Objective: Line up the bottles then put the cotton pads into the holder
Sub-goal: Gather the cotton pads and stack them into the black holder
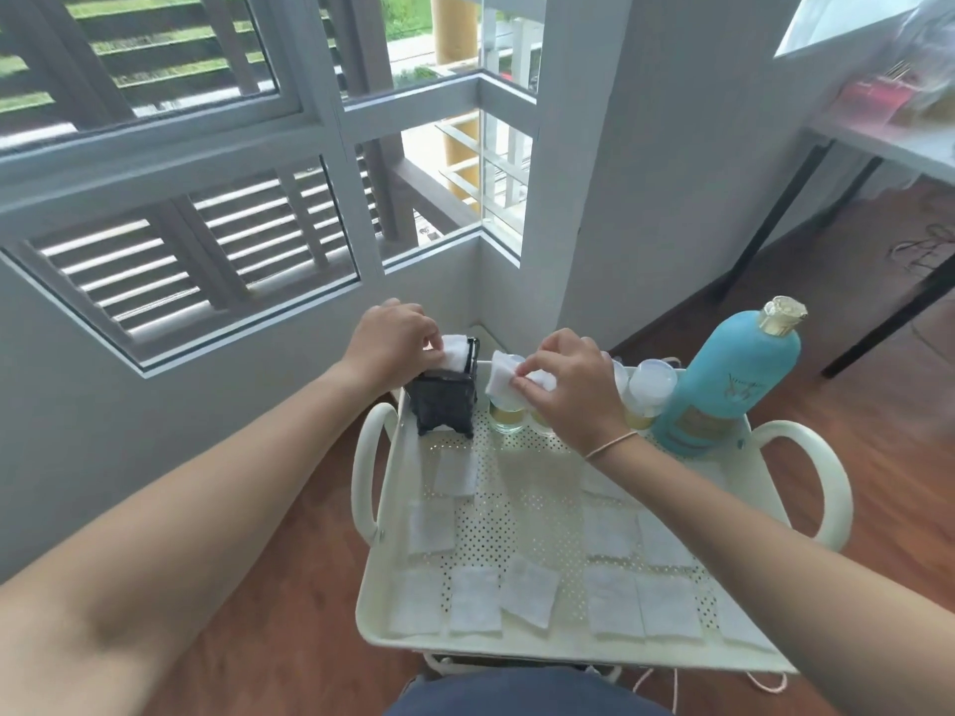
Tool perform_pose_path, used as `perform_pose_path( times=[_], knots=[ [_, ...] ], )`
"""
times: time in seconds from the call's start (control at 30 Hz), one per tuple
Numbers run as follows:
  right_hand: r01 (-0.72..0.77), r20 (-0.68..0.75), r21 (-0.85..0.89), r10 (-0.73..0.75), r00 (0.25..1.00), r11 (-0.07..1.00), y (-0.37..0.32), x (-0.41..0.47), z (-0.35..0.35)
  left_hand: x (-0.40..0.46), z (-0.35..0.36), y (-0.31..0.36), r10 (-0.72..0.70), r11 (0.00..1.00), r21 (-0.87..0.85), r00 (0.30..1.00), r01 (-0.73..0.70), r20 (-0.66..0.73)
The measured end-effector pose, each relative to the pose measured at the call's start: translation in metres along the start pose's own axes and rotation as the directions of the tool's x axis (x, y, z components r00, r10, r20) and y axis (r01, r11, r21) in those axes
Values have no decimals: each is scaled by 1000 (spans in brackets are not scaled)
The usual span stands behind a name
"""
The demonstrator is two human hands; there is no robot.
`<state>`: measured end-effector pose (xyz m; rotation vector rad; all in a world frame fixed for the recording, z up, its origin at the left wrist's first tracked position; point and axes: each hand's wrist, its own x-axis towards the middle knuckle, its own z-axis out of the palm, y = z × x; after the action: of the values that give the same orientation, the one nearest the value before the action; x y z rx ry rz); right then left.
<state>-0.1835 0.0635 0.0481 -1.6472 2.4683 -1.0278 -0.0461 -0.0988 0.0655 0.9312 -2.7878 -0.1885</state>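
A black holder (443,400) stands at the far left corner of the white perforated tray (522,519). My left hand (395,341) pinches a white cotton pad (455,349) at the holder's open top. My right hand (571,387) grips another cotton pad (504,379) just right of the holder, above the small bottles. Several small clear bottles (652,392) with yellowish liquid stand in a row along the tray's far edge, partly hidden by my right hand. A tall blue bottle (734,385) with a gold cap ends the row on the right. Several cotton pads (529,591) lie flat on the tray.
The tray tops a cart with looped handles (827,488) at both sides. A window wall rises behind and to the left. A white desk with black legs (775,209) stands at the far right over wooden floor.
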Motion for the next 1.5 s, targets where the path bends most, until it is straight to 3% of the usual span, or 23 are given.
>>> perform_pose_path(
  times=[0.33, 0.6, 0.73, 0.8, 0.93, 1.2, 1.3, 1.43, 1.5],
  knots=[
    [-33, -3, 35, 34, 999, 999, -12, 18, 8, 10, 13, -9, 36, 996, 73, 982, -50, 184],
    [-28, 54, 30, 26, 998, 999, -38, 47, 27, -3, -5, -41, 11, 979, -204, 996, 8, 93],
    [3, 166, -74, 10, 986, 997, -47, 60, 48, -11, -3, -60, 37, 962, -270, 953, 48, 301],
    [13, 218, -138, 18, 976, 990, -49, 64, 59, -12, 3, -63, 52, 958, -283, 940, 49, 338],
    [33, 293, -257, 46, 955, 966, -48, 69, 73, -11, 13, -62, 49, 961, -272, 945, 43, 324],
    [-2, 368, -252, 98, 925, 968, -45, 72, 80, -15, 18, -63, 50, 951, -307, 960, 38, 275],
    [-3, 262, -119, 35, 964, 993, -45, 61, 73, -16, 19, -63, 44, 943, -328, 962, 48, 269],
    [143, -50, 104, -139, 989, 984, -47, 16, 59, -16, 19, -63, 53, 944, -329, 964, 37, 259],
    [201, -11, 122, -201, 979, 972, -42, -17, 64, -16, 19, -64, 52, 943, -332, 966, 37, 253]
  ],
)
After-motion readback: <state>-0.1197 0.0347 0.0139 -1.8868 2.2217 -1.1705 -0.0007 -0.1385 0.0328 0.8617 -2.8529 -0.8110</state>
